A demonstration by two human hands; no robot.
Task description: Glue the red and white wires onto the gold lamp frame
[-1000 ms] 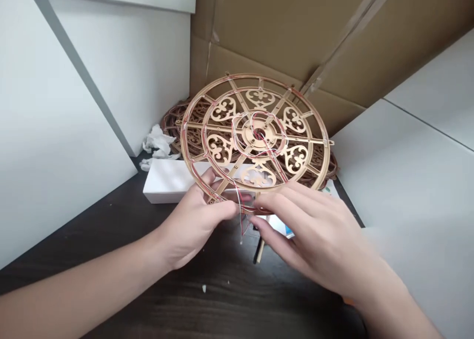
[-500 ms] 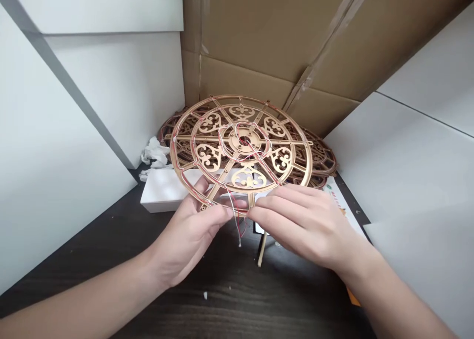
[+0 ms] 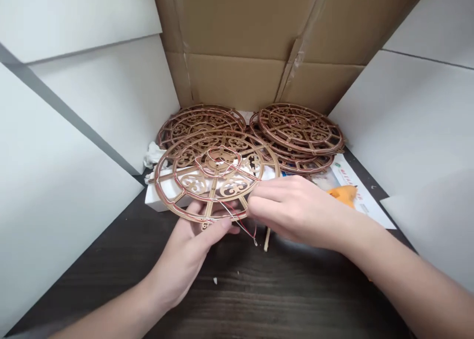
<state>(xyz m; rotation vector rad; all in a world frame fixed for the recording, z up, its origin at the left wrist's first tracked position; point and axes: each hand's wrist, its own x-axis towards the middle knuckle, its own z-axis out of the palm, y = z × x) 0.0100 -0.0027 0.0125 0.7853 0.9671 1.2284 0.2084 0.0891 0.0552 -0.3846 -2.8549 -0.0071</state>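
Observation:
A round gold openwork frame (image 3: pixel 219 165) with scrollwork and spokes is held tilted above the table. My left hand (image 3: pixel 188 247) grips its near rim, thumb on top and fingers underneath. Against the near right rim, my right hand (image 3: pixel 292 208) is closed, its fingertips hidden behind the knuckles. Thin red and white wires (image 3: pixel 231 213) run along the rings, loop around the hub, and hang off the near edge to a small joined end. Just below my right hand, a thin pale stick (image 3: pixel 267 240) pokes out.
Similar frames are stacked at the back left (image 3: pixel 202 112) and back right (image 3: pixel 299 126). Under the held frame is a white box (image 3: pixel 154 195), with crumpled tissue (image 3: pixel 152 155) beside it. An orange object (image 3: pixel 344 195) lies on printed paper (image 3: pixel 370 200). White panels and cardboard (image 3: pixel 237 82) enclose the dark table (image 3: pixel 259 299).
The frame has shifted left and lower in view, uncovering the right stack. My right hand's fingers have curled tighter at the rim, and the view has turned slightly.

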